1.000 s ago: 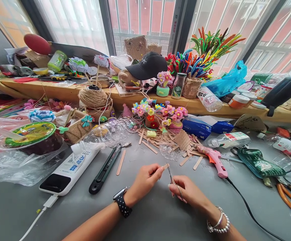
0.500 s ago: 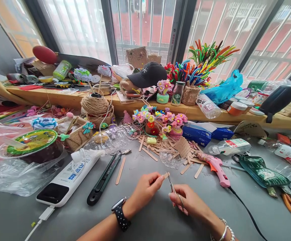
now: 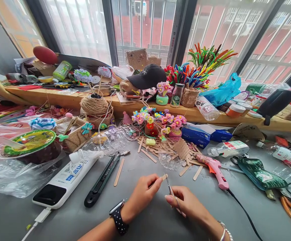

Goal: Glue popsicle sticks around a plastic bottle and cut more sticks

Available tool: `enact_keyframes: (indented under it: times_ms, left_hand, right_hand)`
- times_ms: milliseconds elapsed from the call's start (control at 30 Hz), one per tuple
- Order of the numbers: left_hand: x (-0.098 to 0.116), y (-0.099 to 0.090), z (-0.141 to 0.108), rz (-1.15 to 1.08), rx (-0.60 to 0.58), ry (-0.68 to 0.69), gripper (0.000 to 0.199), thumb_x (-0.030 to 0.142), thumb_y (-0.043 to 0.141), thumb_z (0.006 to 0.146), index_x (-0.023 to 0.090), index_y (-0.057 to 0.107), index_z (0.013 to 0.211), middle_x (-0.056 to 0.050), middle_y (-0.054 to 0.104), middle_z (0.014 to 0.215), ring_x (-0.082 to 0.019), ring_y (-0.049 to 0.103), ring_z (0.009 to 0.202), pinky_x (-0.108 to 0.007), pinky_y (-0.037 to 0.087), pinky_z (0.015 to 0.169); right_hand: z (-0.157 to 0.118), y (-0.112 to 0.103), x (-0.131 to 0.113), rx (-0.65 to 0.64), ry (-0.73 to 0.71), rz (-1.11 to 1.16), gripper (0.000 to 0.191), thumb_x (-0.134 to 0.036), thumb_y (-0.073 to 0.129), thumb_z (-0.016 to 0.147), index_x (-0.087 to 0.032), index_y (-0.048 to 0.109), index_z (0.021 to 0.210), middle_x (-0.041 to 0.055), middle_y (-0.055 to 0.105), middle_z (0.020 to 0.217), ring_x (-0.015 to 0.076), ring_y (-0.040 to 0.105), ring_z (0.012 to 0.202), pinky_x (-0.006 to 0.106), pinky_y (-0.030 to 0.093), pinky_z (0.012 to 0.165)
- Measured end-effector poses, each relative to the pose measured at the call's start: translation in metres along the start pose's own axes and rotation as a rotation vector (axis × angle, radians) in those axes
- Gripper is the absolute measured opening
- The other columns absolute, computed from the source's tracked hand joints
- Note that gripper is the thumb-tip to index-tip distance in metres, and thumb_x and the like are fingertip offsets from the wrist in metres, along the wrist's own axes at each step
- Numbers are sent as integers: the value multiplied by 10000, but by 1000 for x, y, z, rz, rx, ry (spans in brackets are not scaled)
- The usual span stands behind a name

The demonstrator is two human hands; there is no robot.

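Observation:
My left hand pinches a short popsicle stick between thumb and fingers, its rounded end sticking out. My right hand is closed around the handles of small metal scissors, whose blades point up at the stick's end. Whether the blades touch the wood is hard to tell. Just beyond both hands lies a heap of popsicle sticks. One single stick rests apart on the grey table, left of my left hand. A crumpled piece of clear plastic sits in front of the heap.
To the right lies a pink glue gun with a black cord. On the left are a dark green utility knife and a white power bank. Small crochet flowers and a twine spool stand behind.
The view has shifted slightly. My left hand still holds the stick; the scissors in my right hand have moved a little, their tips staying by its end.

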State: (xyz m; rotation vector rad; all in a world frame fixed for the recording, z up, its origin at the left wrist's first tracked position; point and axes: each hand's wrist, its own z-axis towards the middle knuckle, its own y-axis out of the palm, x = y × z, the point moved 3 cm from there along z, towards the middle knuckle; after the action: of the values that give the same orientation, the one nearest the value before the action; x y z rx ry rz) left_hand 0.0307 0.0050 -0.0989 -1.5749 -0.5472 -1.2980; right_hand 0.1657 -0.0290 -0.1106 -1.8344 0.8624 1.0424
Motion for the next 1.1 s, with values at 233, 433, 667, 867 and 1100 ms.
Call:
enact_keyframes:
  times_ms: [233, 433, 667, 867, 1100]
  left_hand:
    - [0, 0, 0, 26, 5, 22, 361, 376, 321, 814, 159, 314, 525, 57, 251, 520, -71, 250, 501, -196, 208, 464]
    - [1, -1, -3, 74, 97, 38, 268, 372, 379, 797, 153, 523, 742, 49, 405, 531, -80, 356, 494, -182, 290, 482]
    - [2, -3, -6, 143, 230, 135, 185, 320, 458, 774, 185, 544, 867, -13, 576, 765, -119, 535, 694, -192, 421, 606]
    - [-3, -2, -7, 139, 272, 195, 140, 282, 465, 776, 179, 542, 831, -17, 568, 763, -115, 555, 684, -213, 466, 645]
    - [0, -3, -6, 40, 271, 184, 146, 279, 464, 776, 171, 554, 817, -24, 510, 761, -108, 530, 669, -215, 485, 608]
  right_hand:
    - [1, -2, 6, 98, -87, -60, 405, -490, 513, 652, -178, 306, 496, -64, 282, 473, 57, 254, 467, 204, 185, 420]
    - [2, -2, 8, 165, -81, -54, 396, -471, 513, 655, -183, 290, 498, -66, 266, 475, 62, 245, 479, 214, 181, 437]
    - [0, -2, 2, 156, -85, -47, 420, -552, 448, 672, -170, 361, 523, -49, 330, 494, 68, 296, 486, 213, 223, 446]
    - [-1, 1, 3, 11, 5, 83, 473, -636, 420, 637, -165, 407, 597, -64, 366, 439, 44, 327, 338, 180, 236, 332]
    - [0, 2, 3, -29, -10, 135, 481, -642, 426, 626, -162, 411, 611, -68, 371, 438, 40, 348, 329, 159, 232, 303]
